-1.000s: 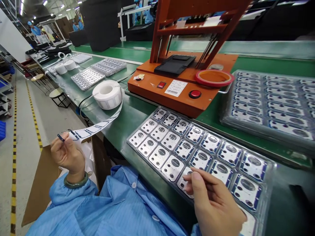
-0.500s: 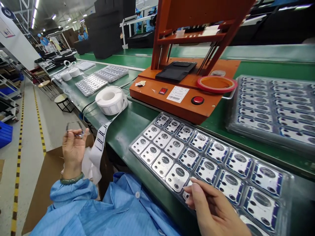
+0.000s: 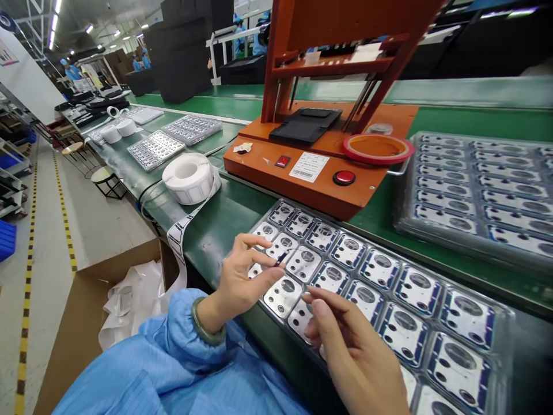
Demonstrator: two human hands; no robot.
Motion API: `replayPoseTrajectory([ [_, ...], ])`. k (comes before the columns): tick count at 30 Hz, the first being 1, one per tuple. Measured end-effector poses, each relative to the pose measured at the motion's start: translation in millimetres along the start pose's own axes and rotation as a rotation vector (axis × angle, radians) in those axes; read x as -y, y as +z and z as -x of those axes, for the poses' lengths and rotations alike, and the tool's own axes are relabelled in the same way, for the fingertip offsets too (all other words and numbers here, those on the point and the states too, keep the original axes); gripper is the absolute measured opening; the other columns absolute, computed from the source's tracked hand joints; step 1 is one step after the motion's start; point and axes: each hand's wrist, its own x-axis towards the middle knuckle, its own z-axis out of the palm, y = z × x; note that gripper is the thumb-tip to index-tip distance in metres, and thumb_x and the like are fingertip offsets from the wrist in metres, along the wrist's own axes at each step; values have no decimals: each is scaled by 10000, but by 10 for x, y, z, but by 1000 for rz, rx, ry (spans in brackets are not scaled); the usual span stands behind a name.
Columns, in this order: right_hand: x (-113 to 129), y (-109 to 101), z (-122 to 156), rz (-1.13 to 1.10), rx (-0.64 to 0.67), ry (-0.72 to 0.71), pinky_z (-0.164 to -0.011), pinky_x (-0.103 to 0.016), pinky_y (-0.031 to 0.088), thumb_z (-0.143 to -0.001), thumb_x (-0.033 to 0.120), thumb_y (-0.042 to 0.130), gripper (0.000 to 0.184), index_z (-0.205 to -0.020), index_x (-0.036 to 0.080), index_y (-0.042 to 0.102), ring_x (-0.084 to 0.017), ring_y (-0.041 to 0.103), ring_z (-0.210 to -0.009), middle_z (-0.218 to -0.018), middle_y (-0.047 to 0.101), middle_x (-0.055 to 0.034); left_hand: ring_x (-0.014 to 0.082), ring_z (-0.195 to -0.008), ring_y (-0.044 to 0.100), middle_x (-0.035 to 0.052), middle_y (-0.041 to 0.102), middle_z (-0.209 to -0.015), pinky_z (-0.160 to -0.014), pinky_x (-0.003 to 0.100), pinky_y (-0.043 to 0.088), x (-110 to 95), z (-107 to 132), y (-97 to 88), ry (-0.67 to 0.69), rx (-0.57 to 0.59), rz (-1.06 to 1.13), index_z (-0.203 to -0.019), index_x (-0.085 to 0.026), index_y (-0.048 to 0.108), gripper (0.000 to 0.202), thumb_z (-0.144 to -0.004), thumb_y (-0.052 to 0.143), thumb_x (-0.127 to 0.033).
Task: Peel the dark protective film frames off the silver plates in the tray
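A clear plastic tray of several small silver metal plates with blue edges lies on the green bench in front of me. My left hand hovers over the tray's near-left corner, thumb and fingers pinched on a thin dark-edged sticker. My right hand rests over the tray's near edge, fingers curled together and touching a metal plate. A white roll of stickers stands on the bench at left, and its backing strip hangs over the bench edge.
An orange press machine with a red button and a red tape ring stands behind the tray. A second covered tray lies at right. A cardboard box of waste backing paper sits on the floor at left. More trays and rolls lie farther down the bench.
My left hand has come from beside the bench at left over to the tray, carrying the peeled sticker. The backing strip has dropped and hangs from the roll. My right hand shifted slightly left.
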Motion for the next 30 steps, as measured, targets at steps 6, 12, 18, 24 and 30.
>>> replayPoseTrajectory([
  [6,-57,-60,9,-111,-48,64,-450,-228,488,-873,500,519,352,-945,181,648,-118,546,-452,-583,593,1,119,-870,585,14,593,-978,-923,309,435,40,-21,245,-542,-32,491,-682,-185,686,188,-632,821,-307],
  [12,-69,-60,52,-147,-67,89,-487,-240,482,-877,447,540,303,-1014,192,631,-126,576,-582,-780,629,-35,92,-926,581,-4,635,-946,-933,232,419,136,61,250,-669,65,533,-757,-196,723,93,-702,773,-252],
  [18,-66,-68,62,-164,-144,-42,-539,-250,496,-866,372,580,215,-989,206,638,-129,575,-678,-913,591,-53,112,-925,582,9,634,-953,-915,256,445,116,101,266,-654,122,468,-724,-208,712,79,-707,766,-262],
  [24,-3,-75,45,-182,-164,-92,-522,-248,469,-852,303,595,108,-815,204,619,-130,561,-653,-771,579,-22,118,-889,596,5,607,-919,-878,268,473,126,156,273,-574,222,370,-725,-227,701,77,-712,765,-267],
  [30,-4,-89,81,-51,-303,-225,-562,-268,435,-854,211,581,120,-736,206,594,-134,522,-647,-697,558,-4,165,-931,603,44,648,-935,-883,299,474,16,93,136,-335,363,-26,-900,-230,706,110,-833,634,-277],
])
